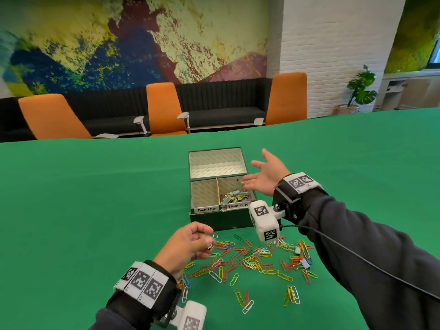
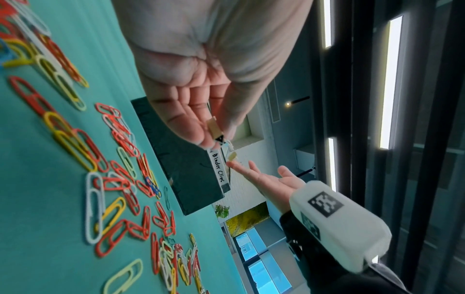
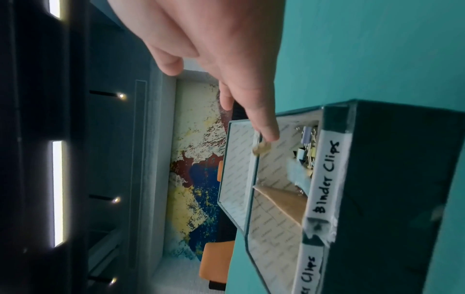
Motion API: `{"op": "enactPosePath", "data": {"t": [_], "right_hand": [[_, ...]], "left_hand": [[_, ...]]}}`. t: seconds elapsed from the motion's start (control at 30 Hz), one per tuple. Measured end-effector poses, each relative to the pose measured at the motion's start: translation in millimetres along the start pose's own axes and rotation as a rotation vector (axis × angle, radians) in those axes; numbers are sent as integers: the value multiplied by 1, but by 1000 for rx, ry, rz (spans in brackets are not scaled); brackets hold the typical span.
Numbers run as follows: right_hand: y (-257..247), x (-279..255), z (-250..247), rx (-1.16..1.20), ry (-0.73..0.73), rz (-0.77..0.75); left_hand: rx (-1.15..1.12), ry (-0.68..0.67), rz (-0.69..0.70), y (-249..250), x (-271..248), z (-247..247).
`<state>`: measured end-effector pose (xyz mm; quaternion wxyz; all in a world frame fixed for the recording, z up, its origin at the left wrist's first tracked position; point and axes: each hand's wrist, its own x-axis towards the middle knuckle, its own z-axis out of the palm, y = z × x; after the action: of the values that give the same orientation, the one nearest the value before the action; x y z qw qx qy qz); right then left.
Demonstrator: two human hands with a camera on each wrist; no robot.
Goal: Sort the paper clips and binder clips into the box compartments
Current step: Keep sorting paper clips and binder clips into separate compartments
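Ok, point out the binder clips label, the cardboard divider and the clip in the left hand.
Binder clips label (image 3: pixel 327 177), right wrist view, middle of the white strip.
Cardboard divider (image 3: pixel 284 202), right wrist view, its brown face.
Clip in the left hand (image 2: pixel 215 129), left wrist view, its tan body.

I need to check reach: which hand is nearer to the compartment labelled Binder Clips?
Right. The right hand hovers open at that compartment; the left hand is in front of the box, above the loose paper clips.

Left hand (image 2: pixel 201 95) pinches a beige binder clip (image 2: pixel 214 128) above paper clips (image 2: pixel 118 179).

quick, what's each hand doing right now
Left hand: pinching a small gold binder clip.
Right hand: open over the box, holding nothing.
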<state>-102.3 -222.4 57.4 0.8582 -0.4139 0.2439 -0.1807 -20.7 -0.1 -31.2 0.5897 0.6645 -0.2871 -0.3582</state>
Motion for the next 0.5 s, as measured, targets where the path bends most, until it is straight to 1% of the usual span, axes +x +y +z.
{"op": "enactPosePath", "data": {"t": [0.1, 0.17, 0.23, 0.3, 0.37, 0.4, 0.47, 0.5], "right_hand": [[0, -6, -5, -4, -35, -23], [-1, -12, -12, -31, -31, -61], [-2, -17, -20, -82, -14, -108], [-2, -25, -28, -176, 2, -141], [-1, -35, -36, -375, 23, -151], [-1, -40, -40, -531, 34, -152], [-1, -52, -51, -952, 26, -127], [0, -57, -58, -1183, -2, -81]], "left_hand": [[18, 14, 13, 6, 3, -2], [55, 21, 34, 15, 10, -1], [131, 37, 72, 29, 23, 4], [259, 73, 137, 48, 39, 13], [417, 128, 222, 67, 58, 25], [490, 161, 256, 75, 68, 31], [611, 213, 275, 86, 86, 41], [678, 228, 270, 88, 92, 45]]}}
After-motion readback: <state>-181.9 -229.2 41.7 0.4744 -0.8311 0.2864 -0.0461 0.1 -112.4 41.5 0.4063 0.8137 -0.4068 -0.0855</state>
